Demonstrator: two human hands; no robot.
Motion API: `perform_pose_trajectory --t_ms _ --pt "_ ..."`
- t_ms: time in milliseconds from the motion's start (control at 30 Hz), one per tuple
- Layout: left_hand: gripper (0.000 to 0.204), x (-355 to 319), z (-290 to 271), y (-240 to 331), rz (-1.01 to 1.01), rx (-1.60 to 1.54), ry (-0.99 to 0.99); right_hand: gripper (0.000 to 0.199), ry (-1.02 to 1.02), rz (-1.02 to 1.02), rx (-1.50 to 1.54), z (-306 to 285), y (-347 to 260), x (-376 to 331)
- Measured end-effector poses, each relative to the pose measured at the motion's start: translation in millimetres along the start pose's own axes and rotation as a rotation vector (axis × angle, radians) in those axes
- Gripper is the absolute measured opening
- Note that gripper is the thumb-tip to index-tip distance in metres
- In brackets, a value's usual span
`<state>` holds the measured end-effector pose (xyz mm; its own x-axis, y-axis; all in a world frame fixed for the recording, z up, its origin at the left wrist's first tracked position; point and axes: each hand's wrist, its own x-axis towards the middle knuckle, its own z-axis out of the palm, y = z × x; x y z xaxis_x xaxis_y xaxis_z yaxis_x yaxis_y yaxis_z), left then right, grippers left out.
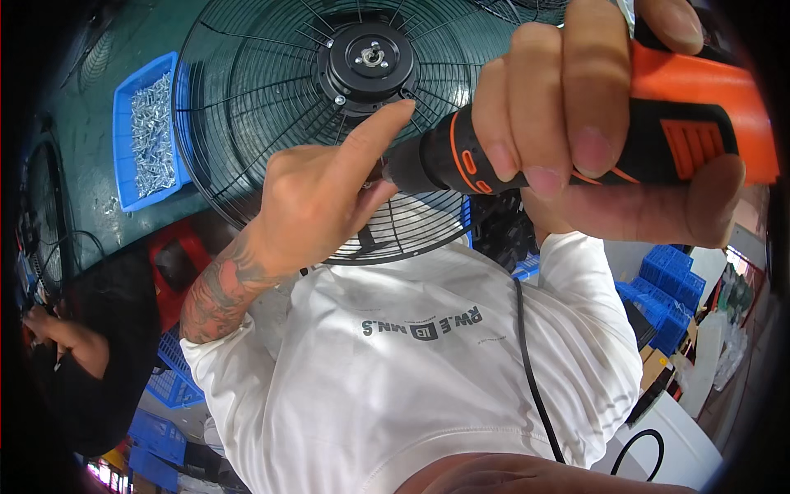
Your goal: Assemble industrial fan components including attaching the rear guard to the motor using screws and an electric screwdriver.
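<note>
Green workbench [90, 123] carries a round wire fan guard [247, 99], a blue tray of screws [148, 132] at its left edge. Right hand [592, 107] is wrapped tight round an orange-and-black power screwdriver [576, 152]; left hand [329, 198], forefinger out, pinches at its tip. That finger looks at risk if the bit spins or slips.

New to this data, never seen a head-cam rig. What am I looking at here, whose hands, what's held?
One wide fisheye camera on a person's head, looking down at their own bare hands, so edges curve. The right hand grips an orange-and-black power screwdriver. The left hand steadies its tip with thumb and forefinger. Beyond lies a black wire fan guard with its round motor hub on a green surface. A blue tray of screws sits at left. Another person's hand shows at far left.
</note>
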<state>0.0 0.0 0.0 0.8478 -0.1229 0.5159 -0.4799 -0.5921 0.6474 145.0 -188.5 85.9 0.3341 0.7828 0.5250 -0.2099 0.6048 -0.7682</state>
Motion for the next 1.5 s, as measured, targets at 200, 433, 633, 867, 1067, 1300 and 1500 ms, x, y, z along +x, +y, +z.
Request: perform_pose_trajectory --t_ms 200,433,633,867,1067,1300,1500 --pt "0.073 4 -2 8 0.081 0.156 0.084 0.06 0.004 -0.099 0.201 -11 30 6" --pt "0.088 -1 -37 -3 -0.072 0.171 0.282 0.054 0.136 -0.199 0.132 -9 21 2" --pt "0.027 -48 -69 -60 -0.572 0.28 0.572 0.053 0.43 -0.106 -0.149 -19 20 -3" --pt "0.028 -32 -73 -80 -0.592 0.33 0.716 0.05 0.461 -0.05 -0.305 -43 39 -4" --pt "0.031 -29 -79 -101 -0.7 0.244 0.639 0.055 0.444 -0.054 -0.302 -51 48 -1" --pt "0.033 -36 -79 -115 -0.825 0.085 0.563 0.062 0.236 0.079 -0.539 -46 36 -5" --pt "0.036 -41 -83 -115 -0.845 0.063 0.487 0.063 0.146 0.095 -0.488 -54 38 -4"
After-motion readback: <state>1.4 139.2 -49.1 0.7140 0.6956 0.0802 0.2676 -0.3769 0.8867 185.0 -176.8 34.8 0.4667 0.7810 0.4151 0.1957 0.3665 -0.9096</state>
